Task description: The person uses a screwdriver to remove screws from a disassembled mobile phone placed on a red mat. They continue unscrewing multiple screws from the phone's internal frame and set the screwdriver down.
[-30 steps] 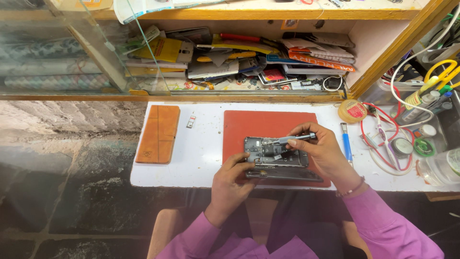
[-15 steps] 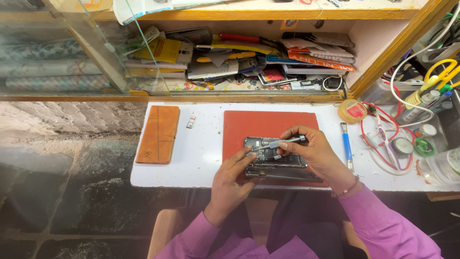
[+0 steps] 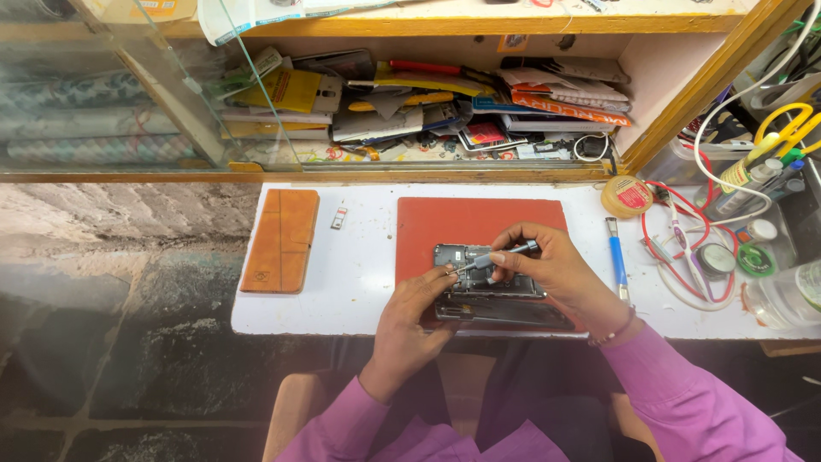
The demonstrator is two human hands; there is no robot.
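Shifted slightly, both hands [image 3: 479, 295] work the opened phone [image 3: 487, 287] (circuitry exposed)

Bare white counter [image 3: 368, 265] lay open at nine o'clock of the red mat [image 3: 479, 222], between it and the brown wallet case [image 3: 280, 239]; only a small chip [image 3: 339, 218] sat there. At three o'clock a blue tool [image 3: 616, 257], red wires [image 3: 676, 231] and jars crowded the way. At twelve o'clock the cluttered shelf [image 3: 428, 111] walled off the far edge.

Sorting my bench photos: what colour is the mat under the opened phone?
Red, plain with no pattern, best seen in the head view.
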